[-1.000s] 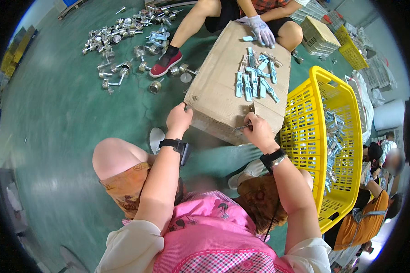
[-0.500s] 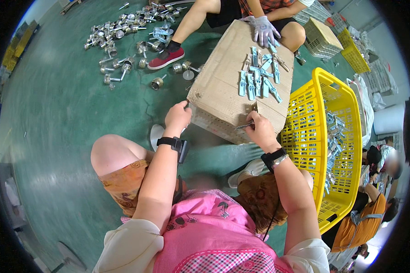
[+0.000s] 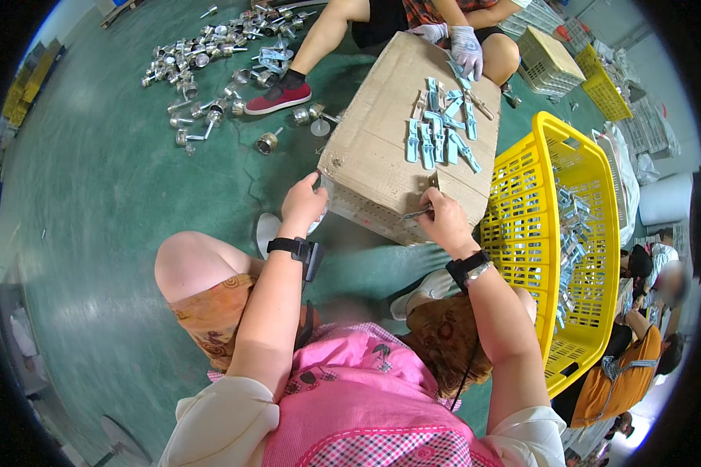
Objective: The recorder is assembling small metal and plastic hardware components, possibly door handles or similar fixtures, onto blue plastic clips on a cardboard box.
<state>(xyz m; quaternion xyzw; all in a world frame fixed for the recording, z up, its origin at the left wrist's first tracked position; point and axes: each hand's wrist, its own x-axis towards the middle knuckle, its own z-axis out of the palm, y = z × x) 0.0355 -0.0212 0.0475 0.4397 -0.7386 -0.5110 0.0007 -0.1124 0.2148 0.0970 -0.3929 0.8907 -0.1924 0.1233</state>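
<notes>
My left hand (image 3: pixel 304 204) is closed at the near left corner of a cardboard-topped box (image 3: pixel 370 132). A dark bit shows at its fingertips, too small to make out. At the near edge of the box, my right hand (image 3: pixel 447 221) pinches a small metal piece (image 3: pixel 418 214), partly hidden by the fingers. A brownish metal bracket (image 3: pixel 434 181) stands just beyond these fingers; whether they grip it too I cannot tell. Several light-blue metal clips (image 3: pixel 442 140) lie on the cardboard farther back. At the far side, a co-worker's gloved hand (image 3: pixel 466 51) reaches to the clips.
A yellow plastic basket (image 3: pixel 549 226) with metal clips (image 3: pixel 572 233) inside stands close to my right arm. Round metal parts with stems (image 3: pixel 202 58) are scattered over the green floor at far left. The co-worker's red shoe (image 3: pixel 279 99) rests left of the box. Below my left hand lies a pale disc (image 3: pixel 268 230).
The co-worker's gloved hand has shifted right and down over the far clips, and the second glove now shows beside it. My own hands have hardly moved.
</notes>
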